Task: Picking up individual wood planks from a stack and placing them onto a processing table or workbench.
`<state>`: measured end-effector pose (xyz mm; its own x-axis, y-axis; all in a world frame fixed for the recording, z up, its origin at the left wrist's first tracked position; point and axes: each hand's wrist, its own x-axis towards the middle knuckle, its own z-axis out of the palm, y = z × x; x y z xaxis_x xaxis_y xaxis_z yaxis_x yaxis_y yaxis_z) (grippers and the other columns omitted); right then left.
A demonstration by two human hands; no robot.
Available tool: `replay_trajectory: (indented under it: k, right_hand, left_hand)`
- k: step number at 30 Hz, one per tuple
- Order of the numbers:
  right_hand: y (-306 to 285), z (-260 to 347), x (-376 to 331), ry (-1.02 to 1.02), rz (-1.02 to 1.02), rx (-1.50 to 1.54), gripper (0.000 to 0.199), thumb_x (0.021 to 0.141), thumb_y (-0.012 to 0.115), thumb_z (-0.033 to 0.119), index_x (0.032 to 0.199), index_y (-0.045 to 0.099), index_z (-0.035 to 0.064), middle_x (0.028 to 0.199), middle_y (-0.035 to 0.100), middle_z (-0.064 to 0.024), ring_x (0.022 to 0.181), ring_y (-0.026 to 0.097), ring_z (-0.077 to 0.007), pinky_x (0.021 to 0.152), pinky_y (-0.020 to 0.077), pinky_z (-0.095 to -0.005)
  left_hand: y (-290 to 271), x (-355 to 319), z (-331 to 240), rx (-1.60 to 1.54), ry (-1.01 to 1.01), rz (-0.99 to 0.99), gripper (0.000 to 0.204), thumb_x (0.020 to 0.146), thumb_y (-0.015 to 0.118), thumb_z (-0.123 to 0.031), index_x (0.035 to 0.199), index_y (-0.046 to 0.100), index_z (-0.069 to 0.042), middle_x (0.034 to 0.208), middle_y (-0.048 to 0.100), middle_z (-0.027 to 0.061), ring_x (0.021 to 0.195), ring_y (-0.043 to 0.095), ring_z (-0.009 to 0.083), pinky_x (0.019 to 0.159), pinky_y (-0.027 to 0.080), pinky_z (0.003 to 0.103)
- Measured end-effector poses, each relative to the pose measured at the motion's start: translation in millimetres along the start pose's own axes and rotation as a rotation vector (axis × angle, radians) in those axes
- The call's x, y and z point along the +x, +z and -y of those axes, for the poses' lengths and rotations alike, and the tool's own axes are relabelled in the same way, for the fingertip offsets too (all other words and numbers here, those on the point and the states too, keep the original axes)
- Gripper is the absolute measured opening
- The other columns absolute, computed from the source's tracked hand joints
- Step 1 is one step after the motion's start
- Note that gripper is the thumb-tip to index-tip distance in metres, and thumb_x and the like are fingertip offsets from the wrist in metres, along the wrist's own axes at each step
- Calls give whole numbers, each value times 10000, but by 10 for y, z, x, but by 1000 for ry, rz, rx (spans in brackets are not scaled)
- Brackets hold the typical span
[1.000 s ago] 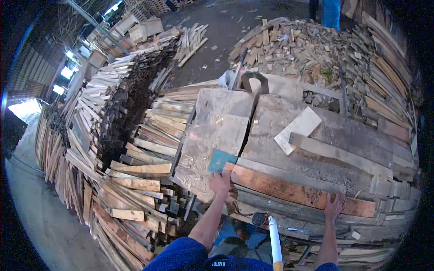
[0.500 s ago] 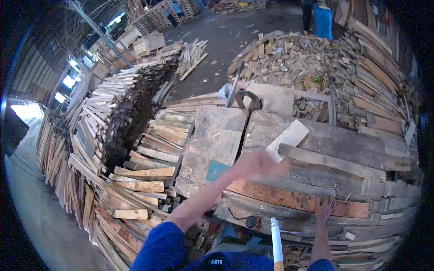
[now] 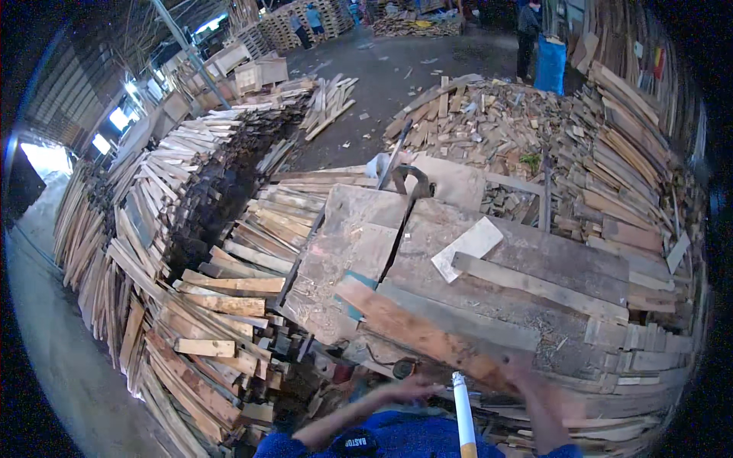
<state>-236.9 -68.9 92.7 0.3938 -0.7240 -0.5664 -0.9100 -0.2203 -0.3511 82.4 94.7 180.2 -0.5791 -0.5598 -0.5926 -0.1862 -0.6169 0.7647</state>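
Dim shed, daylight glare far left; right hand (image 3: pixel 546 397) motion-blurred, fisheye bends edges, corners black.

Two hands show at the lower edge: the left hand (image 3: pixel 408 389) and the blurred right hand (image 3: pixel 534 382). One reddish plank (image 3: pixel 412 328) lies slanted just above them. One pale short board (image 3: pixel 467 248) sits at the centre, on top of the stack. One white tube (image 3: pixel 463 408) stands at the bottom middle. One blue barrel (image 3: pixel 550 65) stands at the upper right. Three people are visible along the top edge. The loose boards in the heaps are too many to count.
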Motion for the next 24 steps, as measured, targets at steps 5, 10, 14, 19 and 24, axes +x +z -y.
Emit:
replay_trajectory:
  k: [5, 10, 14, 19, 24]
  right_hand:
    - [294, 804, -552, -190, -318, 140, 521, 906, 635, 521, 1217, 684, 105, 1103, 706, -221, 1011, 676, -378, 912, 519, -474]
    - [142, 541, -1241, 28, -595, 652, 477, 926, 650, 443, 1212, 679, 62, 1127, 698, -227, 1049, 671, -364, 909, 525, -457]
    - [170, 509, -1684, 488, -510, 1083, 458, 947, 638, 407, 1229, 662, 47, 1136, 688, -210, 1059, 666, -338, 927, 522, -439]
    - [421, 961, -1702, 738, -460, 1404, 434, 972, 623, 362, 1250, 639, 29, 1148, 677, -188, 1072, 659, -306, 950, 517, -417]
    - [333, 1625, -1392, 600, -286, 1539, 411, 997, 609, 317, 1271, 617, 10, 1160, 665, -167, 1085, 652, -273, 973, 513, -394]
  left_hand:
    - [442, 121, 301, -339, 107, -568, 597, 1000, 538, -577, 1231, 652, -37, 986, 660, 24, 836, 588, 132, 704, 492, 296]
    - [153, 389, 418, -654, 15, -624, 407, 1002, 631, -285, 1309, 629, -18, 1243, 680, 78, 1084, 640, 166, 1031, 477, 327]
    - [309, 188, -58, -876, 149, -512, 349, 1020, 584, -231, 1290, 615, -11, 1155, 707, 59, 975, 691, 161, 865, 572, 335]
    - [540, 231, 193, -599, 66, -452, 420, 1019, 592, -270, 1347, 585, -7, 1240, 675, 73, 1151, 614, 182, 1032, 465, 334]
    - [14, 79, 37, -161, 15, -706, 560, 1028, 494, -448, 1386, 541, -21, 1244, 661, 201, 1175, 614, 326, 1016, 463, 427]
